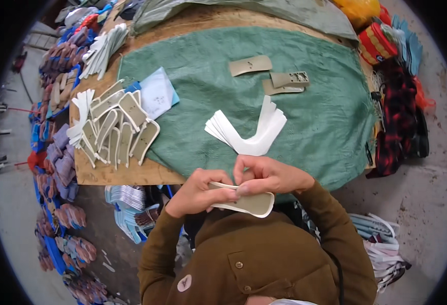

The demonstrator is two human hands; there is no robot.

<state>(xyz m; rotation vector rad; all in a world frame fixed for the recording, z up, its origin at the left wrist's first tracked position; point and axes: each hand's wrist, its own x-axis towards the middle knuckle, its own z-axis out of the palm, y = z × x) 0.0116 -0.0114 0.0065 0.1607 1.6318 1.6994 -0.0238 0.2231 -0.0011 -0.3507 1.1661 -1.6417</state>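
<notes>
At the table's near edge, close to my body, both hands are on an olive-beige curved panel [258, 204] with a raised white edging. My left hand [199, 193] grips its left end, thumb lying across the inner face. Fingers of my right hand [274, 175] are closed in a pinch at the far edge, thumb tip beside the left thumb; whether they hold a strip there is hidden. Just beyond lies a fanned, bent bundle of white strips [254, 145]. Farther off sit an unedged panel [250, 65] and two overlapping ones [283, 87], the top one marked with small dark spots.
A green woven sheet [198, 61] covers most of the wooden table [132, 175]. At its left are piled white-edged panels [124, 129], white strips [83, 114] and a clear plastic bag [157, 94]. Bundled gloves [63, 157] line the left; a red tin [376, 44] stands far right.
</notes>
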